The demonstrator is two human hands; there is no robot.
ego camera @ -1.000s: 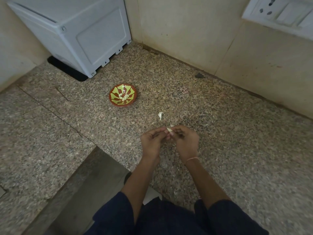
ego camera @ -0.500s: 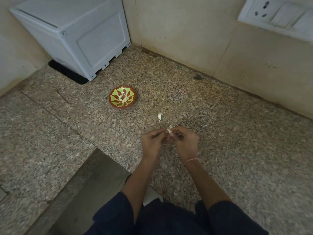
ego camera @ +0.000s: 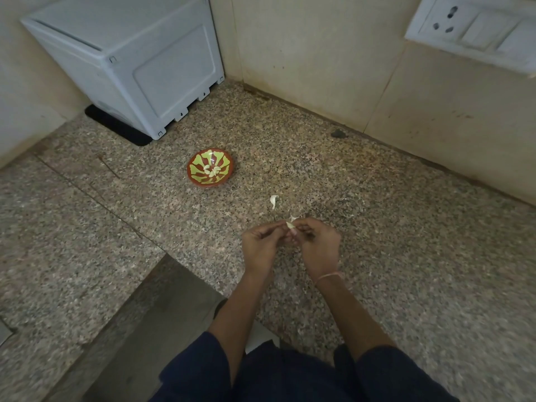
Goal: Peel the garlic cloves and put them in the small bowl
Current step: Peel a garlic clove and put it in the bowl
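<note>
1. Small bowl (ego camera: 192,173), red with green pattern, is sitting on the speckled bench (ego camera: 391,233). Pale peeled cloves (ego camera: 212,171) are lying in its centre, but their number is hard to make out.
2. Garlic clove (ego camera: 291,225) is being held right of the small bowl and nearer the person. Fingertips are hiding most of it, and a wisp of skin is sticking up.
3. Left hand (ego camera: 261,245) is curling in, pinching the clove.
4. Right hand (ego camera: 319,245) is curling round and pinching the clove's other side.
5. Loose pale piece (ego camera: 273,200) is lying between the small bowl and the hands. Whether it is clove or skin, I cannot tell.
6. White box (ego camera: 130,53) is standing behind the small bowl, its top cut off.
</note>
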